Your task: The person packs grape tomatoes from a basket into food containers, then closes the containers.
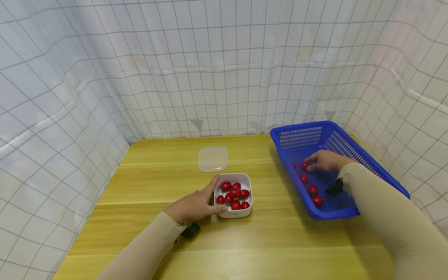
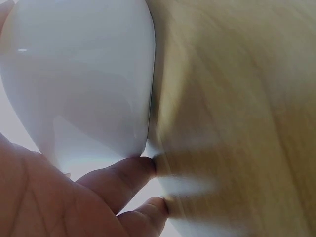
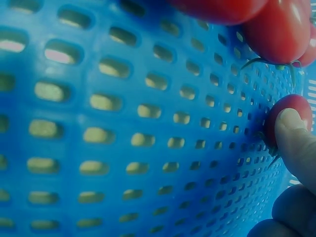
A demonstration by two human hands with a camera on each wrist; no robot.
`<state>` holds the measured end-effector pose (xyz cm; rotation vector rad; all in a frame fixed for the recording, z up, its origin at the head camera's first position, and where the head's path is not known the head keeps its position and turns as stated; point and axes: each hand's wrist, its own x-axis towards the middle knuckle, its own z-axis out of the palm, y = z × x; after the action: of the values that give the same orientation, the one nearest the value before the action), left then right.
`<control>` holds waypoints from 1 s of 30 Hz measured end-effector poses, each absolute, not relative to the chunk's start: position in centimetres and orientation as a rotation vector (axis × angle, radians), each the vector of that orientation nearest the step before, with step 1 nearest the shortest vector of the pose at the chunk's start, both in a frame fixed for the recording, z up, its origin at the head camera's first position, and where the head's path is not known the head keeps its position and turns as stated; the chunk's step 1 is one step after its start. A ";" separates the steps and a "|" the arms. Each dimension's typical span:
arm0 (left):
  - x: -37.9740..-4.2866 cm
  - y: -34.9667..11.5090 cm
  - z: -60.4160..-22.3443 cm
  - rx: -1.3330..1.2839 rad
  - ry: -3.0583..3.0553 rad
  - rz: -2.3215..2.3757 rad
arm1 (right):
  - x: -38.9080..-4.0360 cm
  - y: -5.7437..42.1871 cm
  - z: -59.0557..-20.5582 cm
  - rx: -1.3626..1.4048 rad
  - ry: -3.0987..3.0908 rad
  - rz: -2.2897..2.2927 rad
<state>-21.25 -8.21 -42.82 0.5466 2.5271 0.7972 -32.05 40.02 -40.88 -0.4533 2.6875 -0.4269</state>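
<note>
My left hand [image 1: 196,204] grips a small white container [image 1: 235,214] by its left side, thumb at the front rim and fingers along the back corner. Several red cherry tomatoes [image 1: 235,193] lie inside it. In the left wrist view, fingertips [image 2: 143,165] touch the container's smooth lower wall [image 2: 84,84]. My right hand [image 1: 327,160] reaches down into a blue plastic basket [image 1: 297,184] and pinches a cherry tomato [image 1: 305,165]. The right wrist view shows the thumb [image 3: 296,136] pressed on that tomato, above the perforated bottom. Other tomatoes [image 1: 317,200] lie along the basket's left side.
A translucent square lid [image 1: 212,158] lies flat on the wooden table [image 1: 150,167], behind the white container. White grid-patterned curtains [image 1: 189,77] enclose the table at the back and both sides. The basket stands at the table's right, its raised rim around the right hand.
</note>
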 end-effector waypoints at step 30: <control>-21.1 -8.1 -42.6 0.540 2.516 0.832 | -31.9 39.8 -40.9 -0.469 2.703 -0.412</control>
<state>-21.08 -8.13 -42.59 0.5397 2.5158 0.8324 -31.95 39.85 -40.92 -0.4688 2.7029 -0.4116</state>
